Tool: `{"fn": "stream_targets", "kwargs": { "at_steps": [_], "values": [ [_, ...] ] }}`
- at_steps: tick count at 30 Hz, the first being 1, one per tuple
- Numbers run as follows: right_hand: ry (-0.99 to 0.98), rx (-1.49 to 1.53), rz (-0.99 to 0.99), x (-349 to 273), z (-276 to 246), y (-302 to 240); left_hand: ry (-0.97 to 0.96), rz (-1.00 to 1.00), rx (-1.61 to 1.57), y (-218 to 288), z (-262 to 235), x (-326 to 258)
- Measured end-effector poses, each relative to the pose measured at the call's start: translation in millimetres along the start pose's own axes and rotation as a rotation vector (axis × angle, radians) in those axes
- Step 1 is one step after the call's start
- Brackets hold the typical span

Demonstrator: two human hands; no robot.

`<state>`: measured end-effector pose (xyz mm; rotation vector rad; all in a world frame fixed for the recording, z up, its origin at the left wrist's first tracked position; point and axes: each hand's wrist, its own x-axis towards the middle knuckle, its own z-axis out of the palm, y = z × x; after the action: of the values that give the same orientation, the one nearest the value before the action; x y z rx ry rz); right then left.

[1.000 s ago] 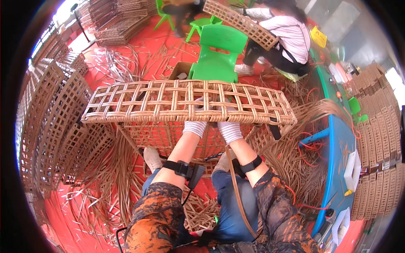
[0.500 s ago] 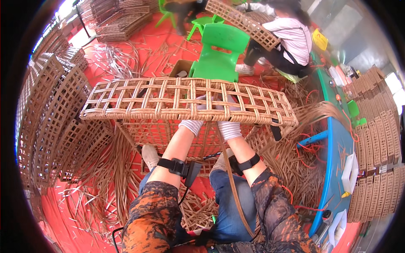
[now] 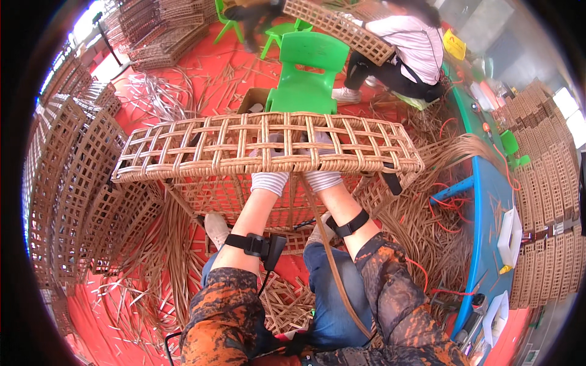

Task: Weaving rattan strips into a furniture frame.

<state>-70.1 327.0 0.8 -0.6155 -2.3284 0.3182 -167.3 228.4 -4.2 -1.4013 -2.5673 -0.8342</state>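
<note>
In front of me stands a brown woven basket frame point(image 3: 210, 166), its open-lattice top band running left to right. Both my hands, in pale gloves with striped cuffs, reach in under the band's near edge. My left hand point(image 3: 270, 181) is behind the lattice near the middle, and my right hand point(image 3: 322, 178) is just to its right. Only bits of glove show through the gaps; the fingers are hidden, so their grip cannot be made out. A long flat brown weaving strip point(image 3: 334, 268) runs from beside my right hand down across my leg.
Stacked woven panels point(image 3: 73, 195) rise on the left, more stacks point(image 3: 549, 232) on the right. A blue table point(image 3: 488, 226) stands at right with an orange cord. Loose strips point(image 3: 165, 268) litter the red floor. Beyond are a green chair point(image 3: 308, 73) and a person point(image 3: 406, 49) holding a lattice panel.
The whole view has turned slightly, so the chair and person sit farther left. My hands stay under the band, with only a small shift left. The strip still hangs by my right hand.
</note>
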Motion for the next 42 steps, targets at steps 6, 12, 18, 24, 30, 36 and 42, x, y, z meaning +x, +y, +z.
{"fn": "stream_targets", "kwargs": {
  "at_steps": [6, 12, 18, 24, 30, 36, 42],
  "values": [
    [0.077, 0.014, -0.011, 6, 0, -6, 0.379, -0.166, -0.932, -24, 48, 5],
    [0.096, 0.214, 0.033, 6, 2, -5, 0.226, -0.222, -0.555, 23, -2, 5],
    [-0.044, 0.105, 0.098, -7, 6, 37, -0.047, -0.175, -0.378, 28, 11, 18],
    [0.095, 0.299, 0.252, -11, -1, 13, 0.081, -0.08, -0.347, 11, 32, 9],
    [-0.09, -0.001, 0.176, -16, -5, 13, 0.029, -0.018, -0.601, 17, 37, 2],
    [-0.158, 0.023, 0.251, -15, -15, 12, -0.003, 0.012, -0.4, 13, 40, 1],
    [0.064, -0.188, 0.065, -22, -13, 2, 0.025, -0.123, -0.779, -2, 45, 9]
  ]
}}
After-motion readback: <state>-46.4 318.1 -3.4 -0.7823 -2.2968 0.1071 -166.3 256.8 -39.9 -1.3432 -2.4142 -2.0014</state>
